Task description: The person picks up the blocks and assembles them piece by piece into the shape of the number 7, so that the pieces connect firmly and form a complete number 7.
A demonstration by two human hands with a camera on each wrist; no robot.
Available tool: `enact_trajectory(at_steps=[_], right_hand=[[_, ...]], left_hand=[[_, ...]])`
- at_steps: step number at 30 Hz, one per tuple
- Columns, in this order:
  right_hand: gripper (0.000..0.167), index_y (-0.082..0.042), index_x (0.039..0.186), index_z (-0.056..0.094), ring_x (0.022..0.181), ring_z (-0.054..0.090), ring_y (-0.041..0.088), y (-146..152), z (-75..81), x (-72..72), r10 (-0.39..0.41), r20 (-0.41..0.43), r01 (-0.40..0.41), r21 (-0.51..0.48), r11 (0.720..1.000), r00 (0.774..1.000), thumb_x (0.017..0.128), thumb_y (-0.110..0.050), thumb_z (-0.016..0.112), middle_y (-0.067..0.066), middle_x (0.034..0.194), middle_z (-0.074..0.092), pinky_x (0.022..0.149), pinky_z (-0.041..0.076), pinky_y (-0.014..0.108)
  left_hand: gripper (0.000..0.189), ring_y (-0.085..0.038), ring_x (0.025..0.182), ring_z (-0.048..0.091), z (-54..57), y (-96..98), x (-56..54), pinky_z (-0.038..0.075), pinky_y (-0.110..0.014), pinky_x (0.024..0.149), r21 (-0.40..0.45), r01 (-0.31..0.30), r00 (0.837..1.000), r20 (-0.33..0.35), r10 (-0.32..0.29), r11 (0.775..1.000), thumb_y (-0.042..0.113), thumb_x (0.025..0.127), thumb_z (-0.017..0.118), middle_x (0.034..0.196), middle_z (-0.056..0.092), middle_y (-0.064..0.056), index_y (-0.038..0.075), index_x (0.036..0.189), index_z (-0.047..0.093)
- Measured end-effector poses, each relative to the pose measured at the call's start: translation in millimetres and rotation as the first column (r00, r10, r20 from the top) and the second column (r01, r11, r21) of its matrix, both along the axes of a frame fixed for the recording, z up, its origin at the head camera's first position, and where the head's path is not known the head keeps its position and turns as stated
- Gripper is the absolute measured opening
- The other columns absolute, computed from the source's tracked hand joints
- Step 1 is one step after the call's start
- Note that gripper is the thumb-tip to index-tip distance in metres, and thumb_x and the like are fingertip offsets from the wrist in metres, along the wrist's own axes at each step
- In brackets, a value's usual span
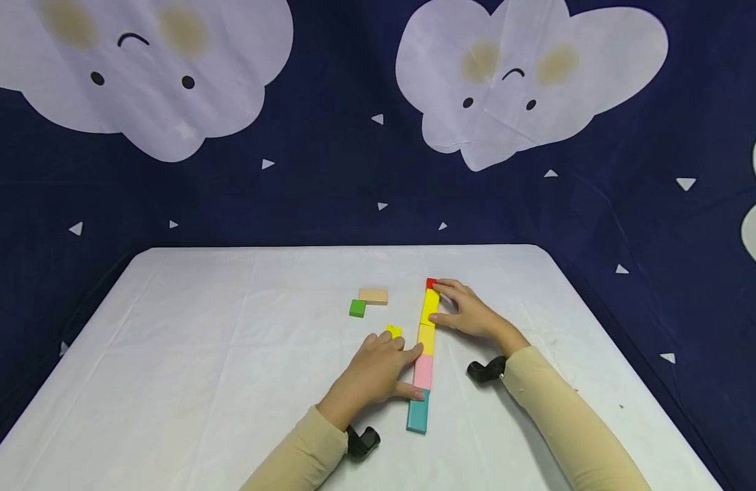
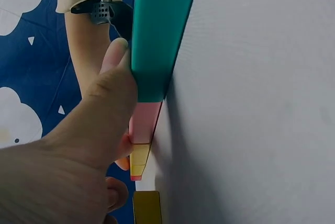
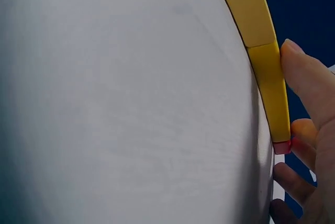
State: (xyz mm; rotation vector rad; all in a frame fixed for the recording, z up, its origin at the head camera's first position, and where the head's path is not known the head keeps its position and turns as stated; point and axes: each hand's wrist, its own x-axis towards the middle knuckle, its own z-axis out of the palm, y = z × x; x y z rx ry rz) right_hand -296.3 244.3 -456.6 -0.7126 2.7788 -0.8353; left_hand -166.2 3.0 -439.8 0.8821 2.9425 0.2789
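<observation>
A straight row of blocks runs away from me: a teal block (image 1: 417,416) nearest, then a pink block (image 1: 423,372), a light yellow block (image 1: 426,339), a bright yellow block (image 1: 430,307) and a small red block (image 1: 430,283) farthest. My left hand (image 1: 374,365) reaches along the row's left side, thumb at the teal and pink joint and index fingertip at the light yellow block. From the right, my right hand (image 1: 470,311) touches the row, thumb against the bright yellow block and another finger by the red one. Both hands have spread fingers.
A small yellow block (image 1: 393,331) lies just beyond my left knuckles, partly covered by them. Farther back, a green block (image 1: 357,308) sits by the corner of a tan block (image 1: 373,296). The white-covered table (image 1: 187,327) ends at a dark blue cloud-patterned backdrop (image 1: 335,184).
</observation>
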Motion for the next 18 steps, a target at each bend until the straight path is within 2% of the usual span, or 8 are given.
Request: enact_trajectory(at_steps=[5,8,12,18], right_hand=[[0.081,-0.015,0.152,0.04,0.148,0.025,0.039,0.0,-0.2,1.5,-0.009,0.004,0.009,-0.015,1.0,1.0,0.086,-0.046,0.074,0.009,0.16,0.03,0.116,0.022,0.064],[0.081,-0.016,0.152,0.04,0.148,0.025,0.039,0.8,-1.6,1.7,-0.013,0.004,0.013,-0.019,1.0,1.0,0.086,-0.047,0.074,0.008,0.16,0.03,0.115,0.023,0.064],[0.081,-0.016,0.152,0.04,0.147,0.025,0.039,0.9,-2.6,2.0,-0.013,-0.002,0.013,-0.017,1.0,1.0,0.086,-0.048,0.073,0.007,0.16,0.03,0.115,0.024,0.065],[0.082,-0.02,0.153,0.039,0.148,0.025,0.036,1.0,-2.2,2.1,-0.022,-0.002,0.022,-0.008,1.0,1.0,0.085,-0.052,0.072,0.005,0.161,0.03,0.115,0.024,0.064]], left_hand=[[0.086,-0.022,0.111,0.054,2.3,-0.6,0.4,0.038,-0.035,0.088,0.01,-0.005,1.0,0.024,0.005,1.0,0.071,0.073,0.07,0.124,0.064,-0.004,0.029,0.146,0.051],[0.086,-0.026,0.122,0.053,3.1,-0.7,0.9,0.039,-0.04,0.097,0.01,-0.008,0.999,0.044,0.008,1.0,0.071,0.074,0.069,0.128,0.063,-0.005,0.029,0.146,0.05],[0.085,-0.031,0.134,0.048,3.5,-1.0,1.5,0.035,-0.048,0.109,0.007,-0.021,0.997,0.069,0.02,1.0,0.072,0.075,0.067,0.134,0.061,-0.006,0.031,0.147,0.048],[0.086,-0.028,0.133,0.048,2.2,-1.7,1.0,0.034,-0.048,0.11,0.003,-0.027,0.997,0.07,0.026,1.0,0.074,0.075,0.065,0.135,0.061,-0.004,0.033,0.148,0.046]])
